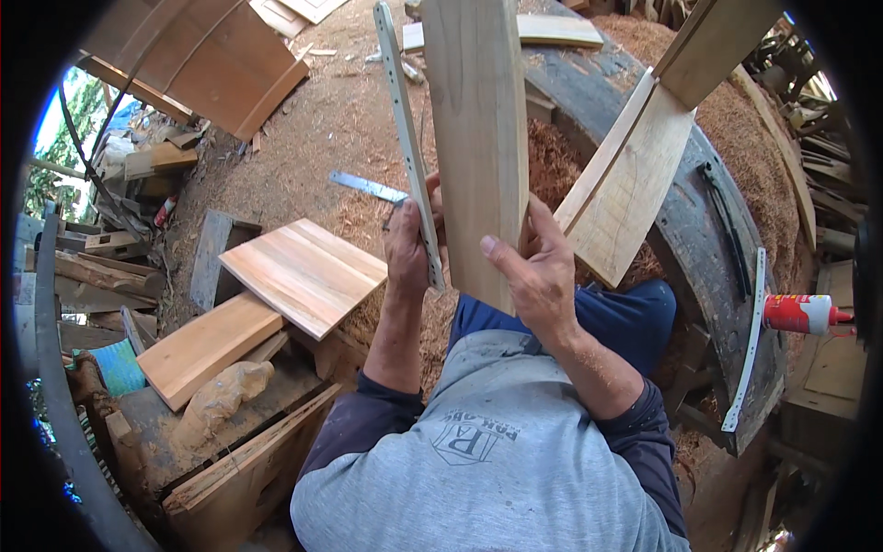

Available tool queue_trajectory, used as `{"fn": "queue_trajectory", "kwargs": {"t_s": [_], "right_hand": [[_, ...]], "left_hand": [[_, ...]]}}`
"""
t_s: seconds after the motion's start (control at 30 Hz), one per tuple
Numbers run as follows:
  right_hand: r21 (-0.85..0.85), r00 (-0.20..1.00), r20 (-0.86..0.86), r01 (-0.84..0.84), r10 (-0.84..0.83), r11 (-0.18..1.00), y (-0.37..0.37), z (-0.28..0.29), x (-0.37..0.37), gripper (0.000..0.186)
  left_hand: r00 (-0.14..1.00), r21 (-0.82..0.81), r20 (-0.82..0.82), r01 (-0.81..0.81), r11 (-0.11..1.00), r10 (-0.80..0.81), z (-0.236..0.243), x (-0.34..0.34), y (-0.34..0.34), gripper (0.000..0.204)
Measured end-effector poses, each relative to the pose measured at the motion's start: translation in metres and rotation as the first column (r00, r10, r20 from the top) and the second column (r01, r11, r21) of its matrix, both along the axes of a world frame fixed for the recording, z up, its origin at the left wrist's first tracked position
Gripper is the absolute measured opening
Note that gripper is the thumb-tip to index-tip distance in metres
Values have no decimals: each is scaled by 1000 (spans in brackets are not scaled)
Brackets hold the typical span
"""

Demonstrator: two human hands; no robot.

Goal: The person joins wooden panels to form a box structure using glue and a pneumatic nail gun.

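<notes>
Left fingers [406,219] have the drawer runner [403,120] pinched; plank [476,147] sits just right of them, held in the right fingers [501,255]; long axes roughly parallel

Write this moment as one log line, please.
left hand: holds perforated grey metal strip | right hand: grips long pale wooden board | right side: red-and-white bottle

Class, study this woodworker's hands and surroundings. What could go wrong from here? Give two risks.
The right hand grips the long board near its near end, so the far end might dip or twist. The white metal strip lies close to the dark bench's edge, so a bump could knock it off.
</notes>
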State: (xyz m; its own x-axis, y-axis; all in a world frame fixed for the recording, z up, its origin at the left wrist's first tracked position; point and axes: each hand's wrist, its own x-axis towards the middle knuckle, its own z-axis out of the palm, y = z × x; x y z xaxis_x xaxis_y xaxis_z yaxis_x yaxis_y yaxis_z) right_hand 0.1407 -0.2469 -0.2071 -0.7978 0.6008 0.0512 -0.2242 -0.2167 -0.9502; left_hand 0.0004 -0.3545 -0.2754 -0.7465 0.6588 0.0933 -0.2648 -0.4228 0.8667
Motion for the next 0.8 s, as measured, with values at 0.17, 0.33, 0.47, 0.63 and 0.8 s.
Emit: {"fn": "queue_trajectory", "kwargs": {"t_s": [0.17,0.33,0.47,0.63,0.8], "right_hand": [[74,1000,-24,6,-4,997,-3,3,-4,61],[223,1000,26,10,-17,975,0,9,0,60],[288,997,59,-72,58,955,6,10,0,56],[666,989,103,14,-110,746,6,1,-2,53],[691,976,210,-113,-48,714,9,8,0,49]], "left_hand": [[938,-219,-342,-137,966,56,1,6,5,54],[948,-127,-313,-97,987,52,4,6,12,52],[986,-54,-160,41,998,-49,1,2,9,43],[972,-109,-194,111,988,-131,-17,8,10,44],[975,66,147,161,985,-169,-30,12,14,52]]}}
